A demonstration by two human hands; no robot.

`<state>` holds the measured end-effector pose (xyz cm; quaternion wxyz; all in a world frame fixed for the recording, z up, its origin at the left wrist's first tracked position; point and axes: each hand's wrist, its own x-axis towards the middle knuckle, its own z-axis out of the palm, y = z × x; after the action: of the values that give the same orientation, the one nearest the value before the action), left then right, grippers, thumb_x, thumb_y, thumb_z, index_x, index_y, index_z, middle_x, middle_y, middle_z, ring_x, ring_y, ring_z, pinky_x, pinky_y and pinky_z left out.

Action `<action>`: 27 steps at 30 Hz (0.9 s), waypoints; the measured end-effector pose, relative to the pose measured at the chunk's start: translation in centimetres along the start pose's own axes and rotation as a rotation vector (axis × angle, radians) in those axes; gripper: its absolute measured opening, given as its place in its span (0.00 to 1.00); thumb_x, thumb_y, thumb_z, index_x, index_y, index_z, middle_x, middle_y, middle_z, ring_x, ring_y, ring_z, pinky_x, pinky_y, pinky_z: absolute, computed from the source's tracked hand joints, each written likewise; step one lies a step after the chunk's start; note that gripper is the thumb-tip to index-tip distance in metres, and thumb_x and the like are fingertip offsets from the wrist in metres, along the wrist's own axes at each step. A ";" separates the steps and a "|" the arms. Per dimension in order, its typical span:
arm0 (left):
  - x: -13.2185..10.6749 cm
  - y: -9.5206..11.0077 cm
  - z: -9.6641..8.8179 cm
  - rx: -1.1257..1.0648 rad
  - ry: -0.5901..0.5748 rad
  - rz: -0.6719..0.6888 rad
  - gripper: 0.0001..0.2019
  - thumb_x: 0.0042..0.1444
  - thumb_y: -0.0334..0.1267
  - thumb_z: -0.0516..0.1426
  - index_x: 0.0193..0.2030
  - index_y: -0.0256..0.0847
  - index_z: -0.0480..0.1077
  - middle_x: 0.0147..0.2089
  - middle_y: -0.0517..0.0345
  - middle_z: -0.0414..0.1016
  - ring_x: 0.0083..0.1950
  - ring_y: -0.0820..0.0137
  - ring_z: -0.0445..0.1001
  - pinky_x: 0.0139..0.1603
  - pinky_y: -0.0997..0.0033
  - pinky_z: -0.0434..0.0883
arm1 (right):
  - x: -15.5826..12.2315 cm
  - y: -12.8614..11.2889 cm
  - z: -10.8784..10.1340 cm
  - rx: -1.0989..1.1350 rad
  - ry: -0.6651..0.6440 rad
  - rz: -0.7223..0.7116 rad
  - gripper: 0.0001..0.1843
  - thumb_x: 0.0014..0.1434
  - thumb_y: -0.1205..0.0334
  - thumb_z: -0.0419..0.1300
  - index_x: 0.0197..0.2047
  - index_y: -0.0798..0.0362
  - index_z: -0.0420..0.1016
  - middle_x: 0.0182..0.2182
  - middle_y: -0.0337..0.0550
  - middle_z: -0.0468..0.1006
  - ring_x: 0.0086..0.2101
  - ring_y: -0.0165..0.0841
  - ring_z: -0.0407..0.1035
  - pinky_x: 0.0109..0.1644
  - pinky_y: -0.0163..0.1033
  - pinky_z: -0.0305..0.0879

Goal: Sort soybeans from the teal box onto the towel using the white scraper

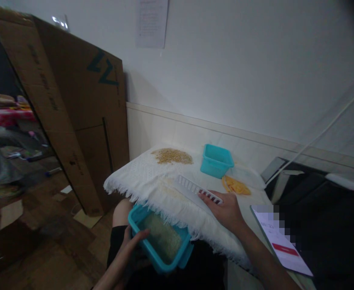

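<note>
My left hand point(132, 241) grips the near rim of a teal box point(153, 253) filled with pale rice, held below the fringed edge of a white cloth point(153, 183) that covers the table. My right hand point(225, 209) rests on the cloth with its fingers closed on the end of a white slotted tray point(192, 188) lying flat. A heap of tan grains point(171, 156) sits at the far left of the cloth. A second teal box point(215, 160) stands behind the tray, and a yellow pile point(236, 186) lies just to its right.
A large cardboard box point(74, 117) leans against the wall at left. A sheet of paper with a red label point(281, 241) lies at the right of the table. A white cable point(316, 137) runs down the wall. Cluttered wooden floor point(28, 241) lies at left.
</note>
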<state>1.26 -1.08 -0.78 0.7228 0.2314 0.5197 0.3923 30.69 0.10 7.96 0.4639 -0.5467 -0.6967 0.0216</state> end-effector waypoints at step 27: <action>9.6 3.2 -3.5 0.279 0.025 0.244 0.28 0.48 0.40 0.67 0.58 0.54 0.69 0.53 0.47 0.79 0.57 0.42 0.78 0.45 0.53 0.78 | 4.3 -0.1 6.7 -0.037 -0.055 -0.152 0.11 0.66 0.60 0.63 0.44 0.51 0.88 0.34 0.44 0.88 0.26 0.36 0.81 0.29 0.33 0.71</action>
<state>-1.63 8.30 -5.08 0.6243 0.3859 0.5460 0.4041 26.26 6.60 6.82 0.4348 -0.4998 -0.7490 -0.0117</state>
